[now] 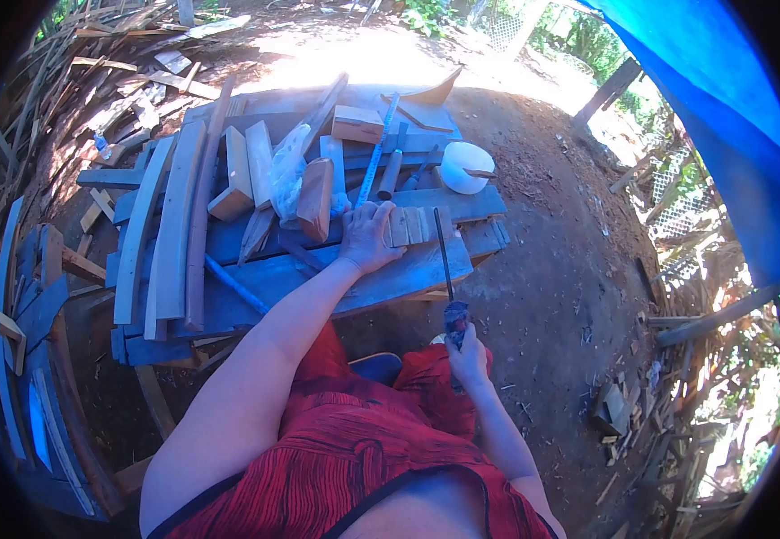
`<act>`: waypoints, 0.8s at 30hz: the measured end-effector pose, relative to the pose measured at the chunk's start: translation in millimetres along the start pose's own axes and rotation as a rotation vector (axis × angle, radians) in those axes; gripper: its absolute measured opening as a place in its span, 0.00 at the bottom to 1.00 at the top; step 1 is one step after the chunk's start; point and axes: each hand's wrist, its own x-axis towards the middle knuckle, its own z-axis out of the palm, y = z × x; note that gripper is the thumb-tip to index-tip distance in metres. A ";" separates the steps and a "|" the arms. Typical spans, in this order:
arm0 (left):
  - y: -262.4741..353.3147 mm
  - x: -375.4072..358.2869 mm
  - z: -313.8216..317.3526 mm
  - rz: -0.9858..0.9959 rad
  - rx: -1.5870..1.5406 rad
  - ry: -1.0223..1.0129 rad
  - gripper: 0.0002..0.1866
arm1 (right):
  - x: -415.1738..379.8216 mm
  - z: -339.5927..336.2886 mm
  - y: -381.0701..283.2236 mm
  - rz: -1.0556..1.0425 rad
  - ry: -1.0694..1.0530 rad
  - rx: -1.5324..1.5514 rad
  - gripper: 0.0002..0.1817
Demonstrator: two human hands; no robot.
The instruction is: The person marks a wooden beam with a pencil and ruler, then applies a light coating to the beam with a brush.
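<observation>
My left hand (372, 239) is closed over the left end of a short wooden block (415, 225) on the bench top, pressing it down. Lines run across the block's upper face. In my right hand (469, 357) is the dark handle of a handsaw (445, 260), its thin blade seen edge-on and pointing away from me. The blade's far part lies across the right end of the block. Just beyond my left hand are a blue measuring tape (379, 148), a chisel (392, 171) and a reddish wood block (315, 199).
The wooden bench (354, 292) carries long planks (177, 220) on its left, a crumpled plastic bag (289, 171) and a white bowl (465, 169) at the right. Scrap wood (619, 406) lies on the dirt floor (551, 269). A blue tarp (713, 117) hangs upper right.
</observation>
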 end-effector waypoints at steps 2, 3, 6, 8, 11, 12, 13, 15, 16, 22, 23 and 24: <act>1.1 0.0 -1.2 -0.004 0.003 -0.014 0.43 | 14.8 0.1 -0.3 -0.055 0.044 -0.021 0.23; 2.0 0.3 -2.2 -0.007 0.009 -0.026 0.42 | 29.1 -1.4 -6.3 -0.072 0.061 -0.019 0.24; 0.5 0.6 -1.4 -0.004 0.000 -0.039 0.42 | 89.0 -3.6 -35.4 -0.101 0.063 0.019 0.24; 2.3 -0.7 0.4 -0.007 0.024 -0.027 0.42 | 111.8 0.3 -53.8 -0.084 0.107 -0.015 0.23; 1.2 -0.6 0.4 -0.006 0.051 -0.002 0.42 | 112.7 2.8 -57.0 -0.051 0.119 -0.049 0.22; 0.7 -0.8 2.0 0.001 0.049 0.007 0.42 | 107.6 2.6 -52.3 -0.031 0.090 -0.051 0.22; 0.2 -0.5 2.7 -0.002 0.047 0.007 0.42 | 97.2 3.1 -43.6 -0.050 0.099 -0.041 0.21; -0.2 0.0 2.6 -0.009 0.021 -0.022 0.42 | 63.5 3.0 -24.3 -0.057 0.089 -0.027 0.20; 0.5 -0.3 1.6 -0.014 0.016 -0.024 0.42 | 43.7 2.0 -17.0 -0.044 0.072 -0.021 0.20; 2.1 -0.2 -0.5 -0.007 0.039 -0.030 0.43 | -6.3 3.8 4.1 0.001 0.034 0.018 0.19; 2.4 0.0 -0.7 -0.009 0.052 -0.035 0.43 | 5.5 1.1 -0.5 -0.022 0.050 0.024 0.19; 3.1 0.6 -1.1 -0.009 0.065 -0.039 0.43 | 19.8 -2.0 -5.7 -0.046 0.068 0.029 0.18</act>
